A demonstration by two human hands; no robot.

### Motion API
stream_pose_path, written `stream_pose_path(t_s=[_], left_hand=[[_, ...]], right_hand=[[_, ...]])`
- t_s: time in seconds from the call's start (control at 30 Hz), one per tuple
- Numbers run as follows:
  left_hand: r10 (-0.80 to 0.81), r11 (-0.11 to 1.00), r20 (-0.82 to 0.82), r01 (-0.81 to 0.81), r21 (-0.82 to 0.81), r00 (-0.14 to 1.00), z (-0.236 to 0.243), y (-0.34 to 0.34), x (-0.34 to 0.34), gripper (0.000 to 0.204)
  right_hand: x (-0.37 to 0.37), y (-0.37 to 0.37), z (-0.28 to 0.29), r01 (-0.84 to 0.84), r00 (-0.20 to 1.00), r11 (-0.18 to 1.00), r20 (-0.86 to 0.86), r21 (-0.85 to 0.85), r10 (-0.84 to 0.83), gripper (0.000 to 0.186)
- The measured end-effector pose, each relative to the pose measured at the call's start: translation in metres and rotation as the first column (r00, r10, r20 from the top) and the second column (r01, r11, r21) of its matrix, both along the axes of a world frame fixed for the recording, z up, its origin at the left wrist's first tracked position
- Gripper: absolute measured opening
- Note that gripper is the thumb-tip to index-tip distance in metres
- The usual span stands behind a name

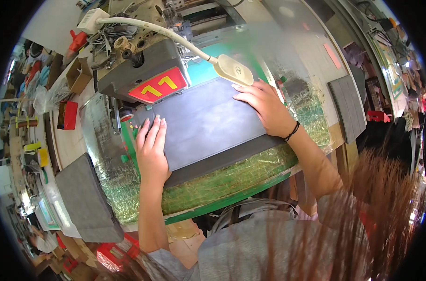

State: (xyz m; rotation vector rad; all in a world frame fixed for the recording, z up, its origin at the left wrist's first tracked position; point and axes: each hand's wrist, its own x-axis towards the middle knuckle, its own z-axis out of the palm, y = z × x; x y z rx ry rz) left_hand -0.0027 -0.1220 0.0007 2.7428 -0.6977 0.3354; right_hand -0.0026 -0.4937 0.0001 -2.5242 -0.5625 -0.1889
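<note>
A flat grey leather-like panel (208, 126) lies on the worktop before me, with a darker strip (222, 157) showing under its near edge. My left hand (152, 145) rests on the panel's left edge, its fingers straight and pointing away from me. Across the far right part lies my right hand (271, 110), with fingers stretched out over the surface; a dark band circles that wrist. Beyond the panel stands a dark grey machine head (140, 70) with a red and yellow label. A cream gooseneck lamp (234, 70) hangs over the panel's far edge and shines on it.
Another grey panel (89, 199) lies at the left edge of the worktop, and a dark one (346, 107) at the right. The green worktop (222, 178) is covered with clear, scuffed film. Loose metal tools (119, 35) and a red box (67, 115) are at the back left.
</note>
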Motion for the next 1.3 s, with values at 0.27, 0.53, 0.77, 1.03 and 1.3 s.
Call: stream_pose_path(t_s=[0.27,0.53,0.77,1.03,1.3], left_hand=[[-0.024,1.0,-0.016,0.024,-0.007,1.0,0.001,-0.023,0.001,0.057],[-0.051,0.999,-0.012,0.051,-0.002,0.999,0.001,-0.045,0.001,0.061],[-0.048,0.998,-0.002,0.048,-0.041,0.999,-0.004,-0.066,0.002,0.061],[-0.036,0.998,-0.009,0.036,-0.043,0.999,-0.002,-0.08,0.0,0.06],[-0.038,0.997,0.016,0.039,-0.068,0.999,-0.006,-0.059,-0.001,0.056]], right_hand=[[-0.002,-0.022,0.003,0.009,0.998,1.0,0.06,-0.015,-0.008,0.052],[0.001,-0.046,0.003,-0.024,0.996,1.0,0.082,0.014,0.023,0.062],[0.0,-0.066,0.006,-0.009,0.999,1.0,0.05,0.0,0.009,0.067],[-0.001,-0.079,0.007,-0.014,0.999,1.0,0.031,0.004,0.013,0.063],[-0.002,-0.058,0.007,-0.029,0.998,1.0,0.061,-0.002,0.029,0.059]])
